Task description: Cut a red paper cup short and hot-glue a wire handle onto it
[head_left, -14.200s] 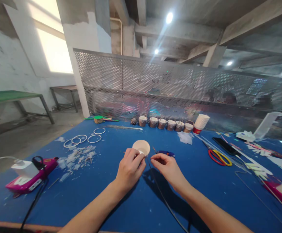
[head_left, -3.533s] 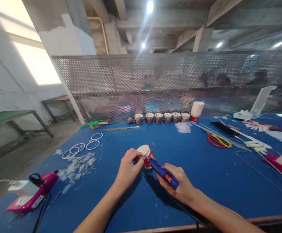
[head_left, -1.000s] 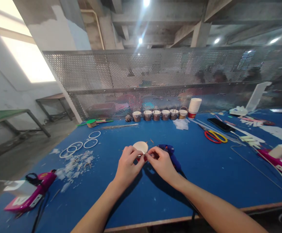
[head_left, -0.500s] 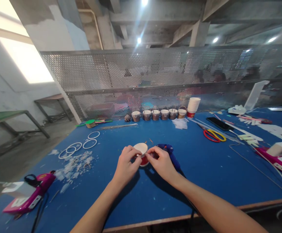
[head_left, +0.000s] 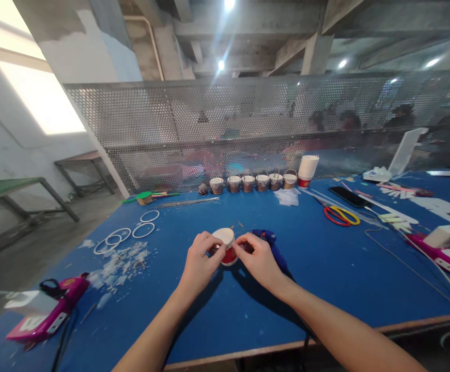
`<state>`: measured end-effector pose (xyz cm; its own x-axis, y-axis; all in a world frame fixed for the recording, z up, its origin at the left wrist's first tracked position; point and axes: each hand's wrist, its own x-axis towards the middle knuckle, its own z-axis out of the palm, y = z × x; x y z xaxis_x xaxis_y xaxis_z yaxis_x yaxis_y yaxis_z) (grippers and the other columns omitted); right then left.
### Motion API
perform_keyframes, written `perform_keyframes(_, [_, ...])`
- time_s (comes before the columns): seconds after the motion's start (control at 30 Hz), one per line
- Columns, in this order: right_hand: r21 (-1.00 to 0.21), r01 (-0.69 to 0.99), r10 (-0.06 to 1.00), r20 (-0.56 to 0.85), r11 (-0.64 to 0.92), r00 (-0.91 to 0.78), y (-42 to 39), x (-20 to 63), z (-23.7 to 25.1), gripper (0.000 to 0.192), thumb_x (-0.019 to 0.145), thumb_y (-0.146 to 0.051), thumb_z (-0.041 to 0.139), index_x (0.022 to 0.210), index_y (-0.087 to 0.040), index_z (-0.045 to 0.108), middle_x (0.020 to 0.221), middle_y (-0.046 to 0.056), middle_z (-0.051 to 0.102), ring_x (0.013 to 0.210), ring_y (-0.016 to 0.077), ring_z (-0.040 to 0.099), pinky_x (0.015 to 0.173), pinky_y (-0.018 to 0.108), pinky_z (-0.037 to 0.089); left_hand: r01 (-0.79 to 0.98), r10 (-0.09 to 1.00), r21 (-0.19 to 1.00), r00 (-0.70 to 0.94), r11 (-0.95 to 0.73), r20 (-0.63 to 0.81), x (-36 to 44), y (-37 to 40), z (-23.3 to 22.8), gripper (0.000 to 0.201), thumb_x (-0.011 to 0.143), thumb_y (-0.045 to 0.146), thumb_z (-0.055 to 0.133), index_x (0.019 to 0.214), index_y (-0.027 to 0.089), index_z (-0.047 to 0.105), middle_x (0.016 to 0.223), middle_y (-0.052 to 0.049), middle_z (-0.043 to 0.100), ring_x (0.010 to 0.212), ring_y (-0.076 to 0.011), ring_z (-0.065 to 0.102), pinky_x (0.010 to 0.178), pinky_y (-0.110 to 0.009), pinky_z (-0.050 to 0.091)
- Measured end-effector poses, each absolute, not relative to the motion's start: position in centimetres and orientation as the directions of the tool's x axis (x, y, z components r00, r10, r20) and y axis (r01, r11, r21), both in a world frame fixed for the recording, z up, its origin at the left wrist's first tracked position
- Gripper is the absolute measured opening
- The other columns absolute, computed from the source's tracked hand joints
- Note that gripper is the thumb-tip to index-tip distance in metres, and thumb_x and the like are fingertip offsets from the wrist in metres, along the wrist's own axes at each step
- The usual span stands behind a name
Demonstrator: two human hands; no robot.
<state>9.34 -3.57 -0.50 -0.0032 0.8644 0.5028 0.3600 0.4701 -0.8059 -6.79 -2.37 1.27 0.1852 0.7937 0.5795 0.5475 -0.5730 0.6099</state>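
Both hands meet at a small paper cup (head_left: 225,246) near the middle of the blue desk (head_left: 325,268). The left hand (head_left: 199,261) and right hand (head_left: 258,258) pinch its thin wall between fingertips. It looks light and easily crushed, best held gently near the rim.

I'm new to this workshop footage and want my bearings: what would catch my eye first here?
First, the two bare hands meeting mid-table: the left hand and the right hand both pinch a small red paper cup on the blue table. A blue glue gun lies just behind the right hand. Farther back, a row of small cups stands by a stack of white cups, with red and yellow scissors to the right.
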Motion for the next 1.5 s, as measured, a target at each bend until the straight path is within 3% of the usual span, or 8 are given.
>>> perform_keyframes(0.43, [-0.764,0.411,0.847,0.530,0.497,-0.040,-3.6,9.7,-0.5,0.018,0.088,-0.032,0.055,0.079,-0.021,0.066,0.077,0.003,0.068,0.065,0.0162,0.060,0.062,0.028,0.047,0.449,0.846,0.728,0.149,-0.519,0.512,-7.0,-2.2,1.5,0.016,0.076,0.028,0.056,0.064,0.021,0.063,0.064,0.000,0.055,0.060,-0.0131,0.051,0.057,-0.024,0.043])
perform_keyframes(0.57, [-0.645,0.473,0.729,0.685,0.601,0.008,-4.2,11.4,1.3,0.017,0.089,-0.032,0.054,0.084,-0.022,0.067,0.087,0.006,0.070,0.081,0.0199,0.064,0.075,0.031,0.049,0.444,0.854,0.744,0.109,-0.499,0.508,-7.0,-2.3,1.7,0.018,0.076,0.030,0.055,0.062,0.021,0.061,0.063,0.001,0.054,0.058,-0.0128,0.049,0.057,-0.025,0.042])
perform_keyframes(0.67, [-0.594,0.565,0.637,0.756,0.573,0.148,-4.0,14.5,2.9,0.021,0.090,-0.034,0.050,0.083,-0.021,0.066,0.086,0.007,0.069,0.074,0.0192,0.063,0.071,0.031,0.049,0.449,0.869,0.762,0.070,-0.466,0.490,-7.1,-2.3,1.9,0.018,0.075,0.030,0.055,0.060,0.020,0.060,0.063,0.001,0.054,0.058,-0.0129,0.048,0.057,-0.026,0.041])
perform_keyframes(0.77, [-0.617,0.714,0.751,0.630,0.332,0.195,-3.2,18.2,3.6,0.025,0.086,-0.040,0.051,0.074,-0.022,0.065,0.075,0.006,0.069,0.064,0.0196,0.061,0.064,0.032,0.046,0.411,0.897,0.816,0.005,-0.406,0.443,-7.3,-2.2,2.1,0.019,0.075,0.030,0.056,0.060,0.020,0.060,0.063,0.001,0.056,0.058,-0.0127,0.048,0.056,-0.026,0.039])
perform_keyframes(0.87, [-0.570,0.812,0.959,0.281,0.129,0.045,-2.4,20.5,3.5,0.030,0.081,-0.050,0.058,0.076,-0.022,0.069,0.082,0.007,0.073,0.071,0.0237,0.065,0.062,0.031,0.044,0.332,0.923,0.879,-0.057,-0.342,0.380,-7.5,-2.1,2.1,0.016,0.073,0.031,0.058,0.063,0.019,0.063,0.064,0.001,0.059,0.060,-0.0133,0.050,0.058,-0.025,0.039])
perform_keyframes(1.03, [-0.525,0.846,0.982,-0.093,0.093,-0.166,-1.6,19.3,2.3,0.037,0.074,-0.054,0.068,0.086,-0.020,0.070,0.086,0.008,0.074,0.077,0.0240,0.066,0.063,0.027,0.044,0.244,0.933,0.921,-0.121,-0.303,0.339,-7.8,-1.8,2.1,0.016,0.067,0.033,0.065,0.067,0.018,0.067,0.066,0.001,0.059,0.064,-0.0143,0.051,0.062,-0.025,0.040])
perform_keyframes(1.27, [-0.673,0.739,0.995,-0.094,-0.036,-0.037,-0.1,16.3,0.1,0.013,0.075,-0.027,0.062,0.069,-0.016,0.065,0.063,0.004,0.066,0.066,0.0199,0.062,0.055,0.024,0.039,0.252,0.932,0.923,-0.144,-0.290,0.332,-8.0,-1.3,1.8,0.015,0.067,0.032,0.064,0.066,0.017,0.067,0.066,0.001,0.060,0.064,-0.0136,0.050,0.062,-0.024,0.039])
perform_keyframes(1.5, [-0.907,0.414,0.991,0.019,0.072,-0.131,-1.0,15.6,-0.2,0.012,0.078,-0.024,0.051,0.077,-0.017,0.060,0.056,-0.002,0.059,0.054,0.0130,0.058,0.055,0.022,0.044,0.341,0.929,0.890,-0.102,-0.303,0.355,-7.6,-1.5,2.0,0.017,0.068,0.034,0.064,0.064,0.017,0.065,0.068,0.000,0.061,0.066,-0.0133,0.052,0.062,-0.022,0.040])
